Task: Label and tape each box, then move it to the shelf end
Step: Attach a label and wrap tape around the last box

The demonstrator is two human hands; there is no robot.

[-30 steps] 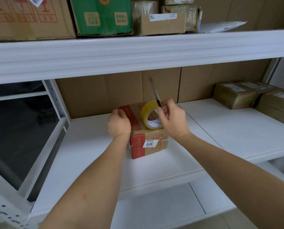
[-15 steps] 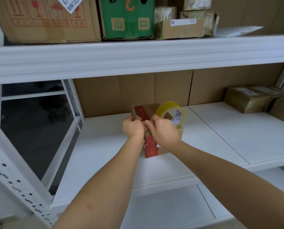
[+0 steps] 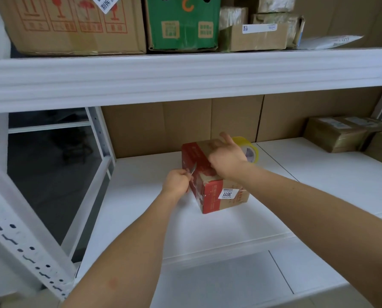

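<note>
A red and brown cardboard box (image 3: 210, 197) stands on the middle white shelf (image 3: 141, 210), with a white label (image 3: 227, 194) reading 3011 on its near face. My left hand (image 3: 176, 182) grips a thin cutter (image 3: 192, 171) whose blade tip touches the box's left red face near the top edge. On top of the box lies my right hand (image 3: 226, 157), pressing down, with one finger raised. A yellow tape roll (image 3: 251, 150) sits just behind that hand at the box's far right corner, partly hidden.
Several taped brown parcels (image 3: 336, 134) sit at the shelf's right end. Cardboard sheets (image 3: 185, 123) line the back. The upper shelf (image 3: 185, 74) carries a large brown carton (image 3: 74, 25), a green box (image 3: 182, 23) and small parcels. A white perforated post (image 3: 18, 241) stands at left.
The cutter went from my right hand to my left hand, which now holds it at the box's left face. My right hand moved onto the box top in front of the tape roll.
</note>
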